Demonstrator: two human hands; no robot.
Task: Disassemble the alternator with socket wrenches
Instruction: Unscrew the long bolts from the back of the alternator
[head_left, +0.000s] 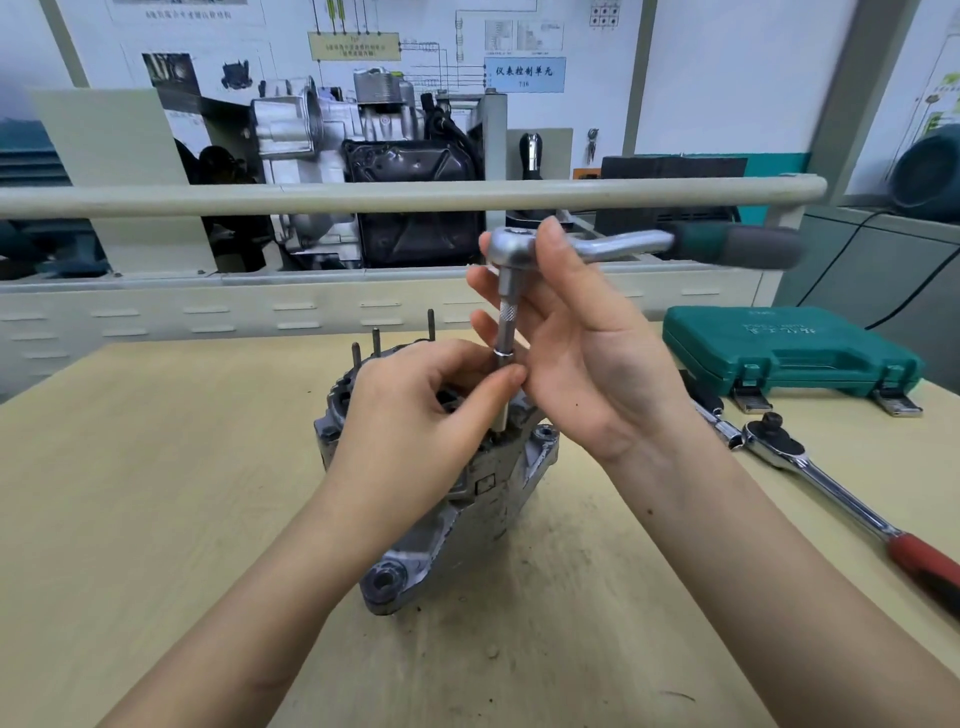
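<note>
The alternator (441, 499) stands mid-table on the wooden bench (156, 467), its grey, scuffed cast housing running from a mounting ear near the viewer up to a far end where three thin studs (376, 338) stick up. Over its upper right part a ratchet (524, 247) with an extension and socket (503, 364) stands almost upright, the socket tip down at the housing; whether it is seated on a fastener cannot be told, since fingers hide the joint. That vertical axis is what the next turn depends on: the handle, green and grey, points out flat to the right and looks blurred, so any swing would sweep around the upright shaft. The left hand (415, 431) lies on top of the alternator and pinches the lower extension between curled thumb and forefinger, steadying it. The right hand (576, 353) is directly to the right of the shaft, its thumb up on the ratchet head and its fingers wrapped behind the extension, palm open toward the viewer. Both hands are on the tool. To the right lie a second ratchet (831, 488) with a red grip and, farther off, a closed green case (789, 353).
</note>
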